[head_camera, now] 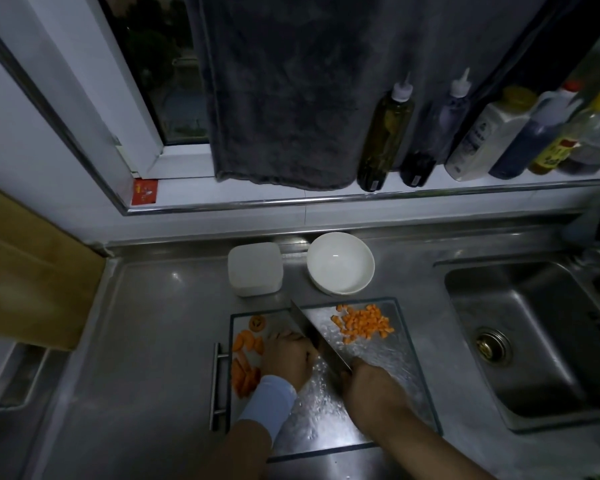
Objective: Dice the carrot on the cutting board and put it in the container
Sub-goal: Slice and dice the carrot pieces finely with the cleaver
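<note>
A metal cutting board (388, 368) lies on the steel counter. A pile of diced carrot (364, 322) sits at its far right corner. Uncut carrot strips and slices (246, 362) lie along its left edge, with the carrot's stem end (257, 323) beyond them. My left hand (288, 358) has its fingers curled down over something on the board beside the blade; what it holds is hidden. My right hand (368, 386) grips the handle of a cleaver (321, 332), whose blade stands on the board against my left knuckles. A white square container (255, 273) stands behind the board.
A white round bowl (341, 262) stands next to the container. A sink (534, 337) lies to the right. Several sauce and oil bottles (385, 133) line the sill above, beside a hanging dark towel (291, 98). A wooden board (25, 271) leans at the left.
</note>
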`<state>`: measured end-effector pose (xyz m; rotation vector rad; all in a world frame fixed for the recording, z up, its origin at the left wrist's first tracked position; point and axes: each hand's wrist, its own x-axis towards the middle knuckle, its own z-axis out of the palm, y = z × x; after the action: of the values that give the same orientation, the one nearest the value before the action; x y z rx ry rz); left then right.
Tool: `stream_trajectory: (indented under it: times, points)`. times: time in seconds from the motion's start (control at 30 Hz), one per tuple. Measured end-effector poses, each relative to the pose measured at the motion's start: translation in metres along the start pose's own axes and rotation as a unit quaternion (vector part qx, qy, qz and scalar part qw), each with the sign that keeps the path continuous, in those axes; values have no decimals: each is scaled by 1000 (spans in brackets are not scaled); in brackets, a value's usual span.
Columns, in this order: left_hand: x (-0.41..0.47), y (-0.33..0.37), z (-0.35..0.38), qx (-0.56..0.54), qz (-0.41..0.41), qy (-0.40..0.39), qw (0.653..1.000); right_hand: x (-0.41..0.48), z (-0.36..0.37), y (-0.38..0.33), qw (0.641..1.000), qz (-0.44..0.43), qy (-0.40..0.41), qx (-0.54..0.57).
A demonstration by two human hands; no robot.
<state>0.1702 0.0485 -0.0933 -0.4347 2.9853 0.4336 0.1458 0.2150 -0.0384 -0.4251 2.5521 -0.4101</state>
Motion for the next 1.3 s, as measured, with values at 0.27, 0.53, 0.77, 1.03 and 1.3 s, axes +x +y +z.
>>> stream_trajectory:
  times: [0.27, 0.53, 0.77, 1.03, 1.3]
  points:
    - [-2, -7, 5, -42, 21, 16, 999, 19, 9, -17, 1000, -16, -4, 7]
    - [-8, -11, 14, -7, 20, -5, 1000, 7, 5, -14, 999, -20, 12, 22]
    - [-6, -11, 12, 21, 16, -51, 998, -9, 3, -11, 1000, -3, 15, -1]
    - [-3, -11, 13, -33, 22, 6, 999, 15, 6, -12, 998, -17, -31, 45]
    - [0, 6, -5, -37, -37, -16, 999, 24, -8, 0, 999, -5, 8, 39]
